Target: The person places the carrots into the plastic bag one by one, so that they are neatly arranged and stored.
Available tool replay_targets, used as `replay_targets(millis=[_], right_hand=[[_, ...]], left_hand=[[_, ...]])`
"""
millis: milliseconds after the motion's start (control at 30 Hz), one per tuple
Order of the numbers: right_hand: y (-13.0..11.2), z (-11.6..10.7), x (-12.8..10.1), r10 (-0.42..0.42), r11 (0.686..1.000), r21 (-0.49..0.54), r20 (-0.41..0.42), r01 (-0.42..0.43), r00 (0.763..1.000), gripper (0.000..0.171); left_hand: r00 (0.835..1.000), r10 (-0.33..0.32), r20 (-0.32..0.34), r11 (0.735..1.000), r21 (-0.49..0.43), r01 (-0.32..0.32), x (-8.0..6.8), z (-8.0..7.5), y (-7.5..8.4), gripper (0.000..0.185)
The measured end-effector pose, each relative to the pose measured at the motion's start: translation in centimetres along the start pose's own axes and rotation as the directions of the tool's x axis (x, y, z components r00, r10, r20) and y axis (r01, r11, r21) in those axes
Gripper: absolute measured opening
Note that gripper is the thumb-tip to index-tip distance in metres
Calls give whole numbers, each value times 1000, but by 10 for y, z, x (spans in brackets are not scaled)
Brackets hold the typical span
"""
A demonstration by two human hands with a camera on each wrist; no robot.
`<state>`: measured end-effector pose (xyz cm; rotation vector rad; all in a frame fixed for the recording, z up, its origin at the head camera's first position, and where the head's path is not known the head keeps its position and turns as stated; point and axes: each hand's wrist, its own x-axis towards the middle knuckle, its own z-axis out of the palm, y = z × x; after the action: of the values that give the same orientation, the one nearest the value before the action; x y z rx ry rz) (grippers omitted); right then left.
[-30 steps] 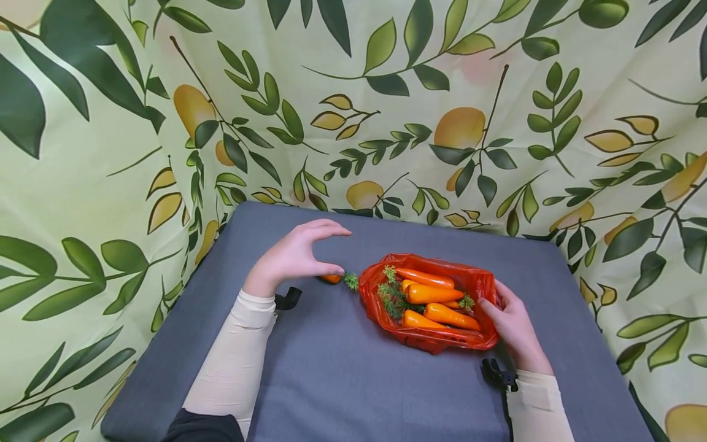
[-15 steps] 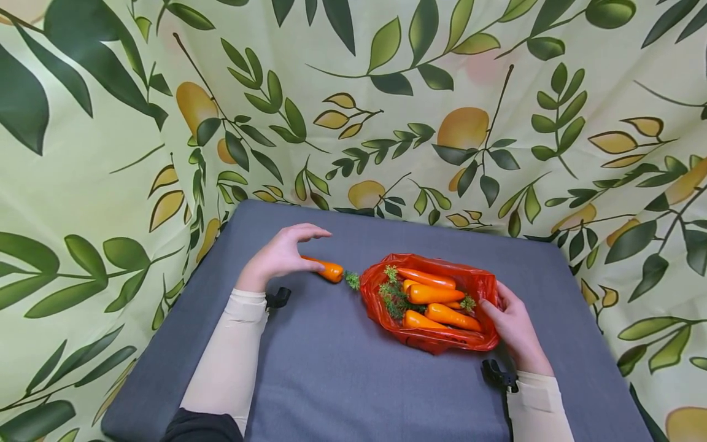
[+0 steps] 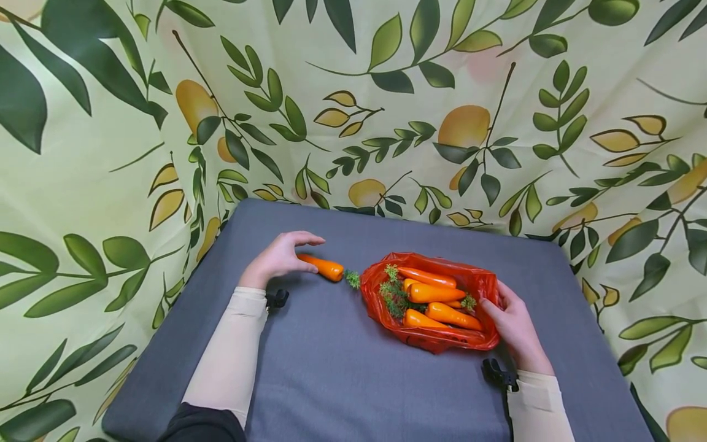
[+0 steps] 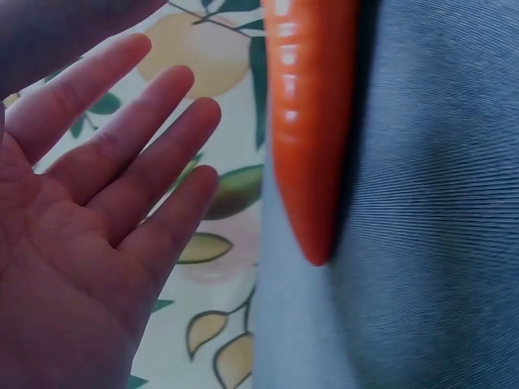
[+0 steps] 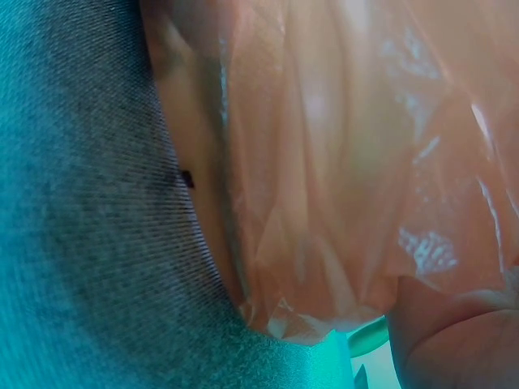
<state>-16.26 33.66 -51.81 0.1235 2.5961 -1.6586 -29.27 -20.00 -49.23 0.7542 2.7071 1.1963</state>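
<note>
A single orange carrot point(image 3: 326, 270) with a green tuft lies on the grey surface, its leafy end close to a red plastic bag point(image 3: 397, 334). My left hand point(image 3: 278, 258) is over the carrot's narrow end, thumb and fingers spread apart in a loose C. In the left wrist view the fingers point(image 4: 154, 166) of that hand are extended, with a gap between them and the carrot point(image 4: 312, 121). At the bag's right end my right hand point(image 3: 516, 319) grips the rim, thumb inside. Several carrots point(image 3: 436, 294) with green tops lie in the bag. Crinkled plastic bag point(image 5: 324, 186) fills most of the right wrist view.
The grey cloth-covered table point(image 3: 342, 380) extends around both hands. A curtain point(image 3: 409, 123) printed with leaves and fruit stands behind the table and along its sides.
My left hand has moved left and slightly down toward the loose carrot's narrow end, uncovering more of the carrot. The right hand and bag have stayed in place.
</note>
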Motion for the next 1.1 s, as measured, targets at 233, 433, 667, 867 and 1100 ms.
replay_targets(millis=[233, 433, 667, 867, 1100], right_hand=[[0, 0, 0, -12, 1000, 16, -7, 13, 1000, 65], [1, 1, 0, -68, 996, 48, -28, 70, 997, 60], [2, 1, 0, -76, 996, 46, -27, 77, 997, 60], [1, 1, 0, -54, 998, 30, -25, 55, 998, 62], [-1, 1, 0, -43, 998, 34, -22, 43, 999, 62]], left_hand=[[999, -3, 44, 1000, 4, 3, 5, 12, -7, 69], [997, 11, 78, 999, 47, -15, 9, 20, -12, 64], [996, 18, 85, 998, 65, -23, 10, 24, -18, 52], [996, 10, 88, 998, 67, -16, 9, 24, -20, 44], [995, -30, 94, 997, 75, 23, 9, 22, -20, 44]])
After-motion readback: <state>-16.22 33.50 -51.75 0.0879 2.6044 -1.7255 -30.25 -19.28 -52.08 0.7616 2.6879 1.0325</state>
